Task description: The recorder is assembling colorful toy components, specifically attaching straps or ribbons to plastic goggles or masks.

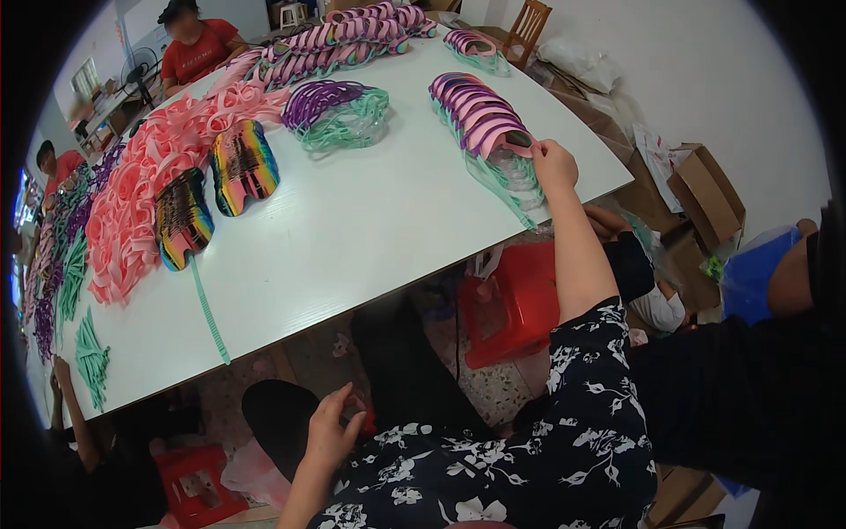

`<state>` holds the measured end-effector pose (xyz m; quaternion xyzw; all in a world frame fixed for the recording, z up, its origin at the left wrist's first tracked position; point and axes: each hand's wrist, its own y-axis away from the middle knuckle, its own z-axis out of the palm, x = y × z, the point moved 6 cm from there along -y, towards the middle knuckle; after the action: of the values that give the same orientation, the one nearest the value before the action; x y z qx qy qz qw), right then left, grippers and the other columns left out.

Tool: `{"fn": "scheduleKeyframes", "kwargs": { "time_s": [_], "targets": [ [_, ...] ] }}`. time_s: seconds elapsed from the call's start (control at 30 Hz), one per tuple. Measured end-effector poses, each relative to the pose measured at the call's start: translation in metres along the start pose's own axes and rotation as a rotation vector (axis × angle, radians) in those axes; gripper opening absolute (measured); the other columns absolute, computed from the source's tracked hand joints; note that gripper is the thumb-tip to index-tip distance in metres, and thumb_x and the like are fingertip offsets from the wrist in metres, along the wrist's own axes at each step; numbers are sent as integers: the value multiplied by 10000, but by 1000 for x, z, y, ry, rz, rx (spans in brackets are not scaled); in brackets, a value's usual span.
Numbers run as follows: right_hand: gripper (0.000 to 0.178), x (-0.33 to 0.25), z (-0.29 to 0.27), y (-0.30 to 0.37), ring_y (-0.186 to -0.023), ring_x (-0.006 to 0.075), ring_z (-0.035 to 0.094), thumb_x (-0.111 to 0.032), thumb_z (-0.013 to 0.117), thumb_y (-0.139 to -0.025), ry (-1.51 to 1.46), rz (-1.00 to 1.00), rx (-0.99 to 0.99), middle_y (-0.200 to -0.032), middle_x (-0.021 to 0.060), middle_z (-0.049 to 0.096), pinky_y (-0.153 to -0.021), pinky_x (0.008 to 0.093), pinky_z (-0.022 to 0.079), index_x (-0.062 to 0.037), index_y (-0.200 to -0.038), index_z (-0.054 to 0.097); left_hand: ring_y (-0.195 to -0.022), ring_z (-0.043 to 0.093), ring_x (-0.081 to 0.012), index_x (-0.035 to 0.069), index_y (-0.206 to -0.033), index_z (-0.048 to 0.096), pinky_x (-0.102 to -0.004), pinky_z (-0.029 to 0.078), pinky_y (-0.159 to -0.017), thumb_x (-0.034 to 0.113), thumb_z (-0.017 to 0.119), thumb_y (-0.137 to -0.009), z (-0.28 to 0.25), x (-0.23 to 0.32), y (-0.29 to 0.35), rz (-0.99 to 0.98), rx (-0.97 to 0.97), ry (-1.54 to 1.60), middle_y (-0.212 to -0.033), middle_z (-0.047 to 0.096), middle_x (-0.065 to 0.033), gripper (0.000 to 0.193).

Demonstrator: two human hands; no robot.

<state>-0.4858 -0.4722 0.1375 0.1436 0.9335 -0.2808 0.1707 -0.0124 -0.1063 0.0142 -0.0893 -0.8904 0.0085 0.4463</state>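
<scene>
My right hand [555, 167] reaches over the table, its fingers pinched at the edge of the nearest piece in a row of pink goggles [480, 113]. The goggles stand nested one behind another, with purple and mint straps [518, 181] hanging beside them. Down by my lap, clear of the table edge, my left hand [331, 428] has its fingers loosely apart and holds nothing. Two stacks of rainbow mirrored lenses [244, 167] [183, 216] lie left of centre. A mint strap [210, 309] runs from under the nearer stack toward the table edge.
Pink goggle frames [145, 198] are heaped on the left of the white table [352, 238]. Purple and mint straps [339, 115] lie mid-table. Red stools [507, 309] stand below. Cardboard boxes [705, 194] line the right. Co-workers sit at the far and left sides; another is close on my right.
</scene>
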Motion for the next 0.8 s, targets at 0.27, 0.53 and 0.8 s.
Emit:
{"fn": "scheduleKeyframes", "kwargs": {
  "time_s": [0.27, 0.53, 0.8],
  "targets": [
    [606, -9, -18, 19, -1265, 435, 488, -421, 622, -907, -130, -194, 171, -1363, 285, 514, -1056, 486, 402, 19, -1318, 555, -1023, 687, -296, 21, -1312, 561, -374, 549, -887, 87, 779, -799, 13, -3, -5, -40, -85, 10, -1131, 663, -178, 562],
    [1018, -72, -8, 62, -1417, 510, 283, -591, 712, -791, -124, -126, 23, -1516, 349, 301, -1158, 527, 272, 6, -1506, 302, -1128, 589, -417, 17, -1256, 582, -479, 461, -988, 130, 786, -755, -21, -73, -1, -20, 61, -367, -1193, 629, -232, 553],
    [1081, -82, -2, 61, -1434, 482, 275, -609, 699, -799, 7, -47, -25, -1550, 320, 255, -1143, 547, 289, 2, -1541, 204, -1291, 471, -423, 92, -1345, 549, -567, 393, -1044, 389, 674, -851, -71, -228, 59, -486, 336, -796, -1415, 518, -152, 590]
  ]
}}
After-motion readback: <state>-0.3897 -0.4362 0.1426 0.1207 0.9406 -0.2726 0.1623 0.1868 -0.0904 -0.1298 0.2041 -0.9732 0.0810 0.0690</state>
